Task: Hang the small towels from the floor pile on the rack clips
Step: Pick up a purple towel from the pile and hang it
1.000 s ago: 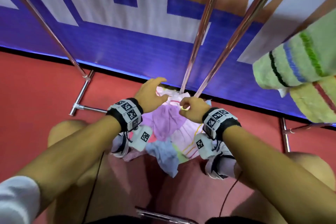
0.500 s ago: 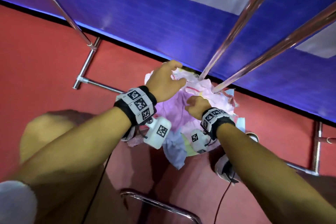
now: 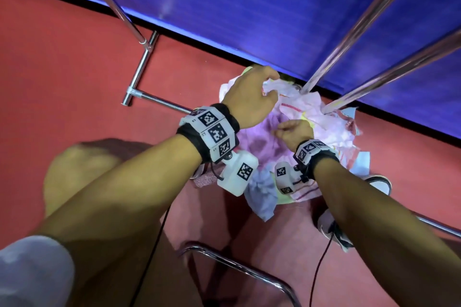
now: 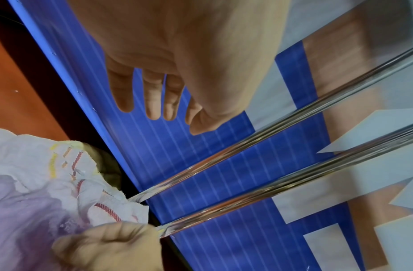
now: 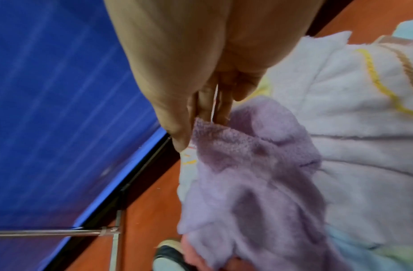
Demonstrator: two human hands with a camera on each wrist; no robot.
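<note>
Pinching purple towel (image 5: 254, 165), right hand (image 3: 295, 132); left hand (image 4: 177, 64) slack-fingered (empty) near rack poles (image 3: 349, 40) planted in pile (image 3: 331, 129).

Both my forearms reach forward and down. My left hand (image 3: 249, 96) hovers with fingers (image 4: 152, 99) straight and loosely spread, holding nothing. My right hand (image 3: 295, 131), lower and just beside it, has thumb and fingers (image 5: 220, 108) pinched together.

The head camera looks steeply down past both forearms at the towel pile (image 3: 294, 137) on the floor toward 12 o'clock. Each wrist camera looks close along its palm, and both share that pile (image 4: 38, 192) (image 5: 293, 165) and the blue wall (image 4: 201, 174).
</note>
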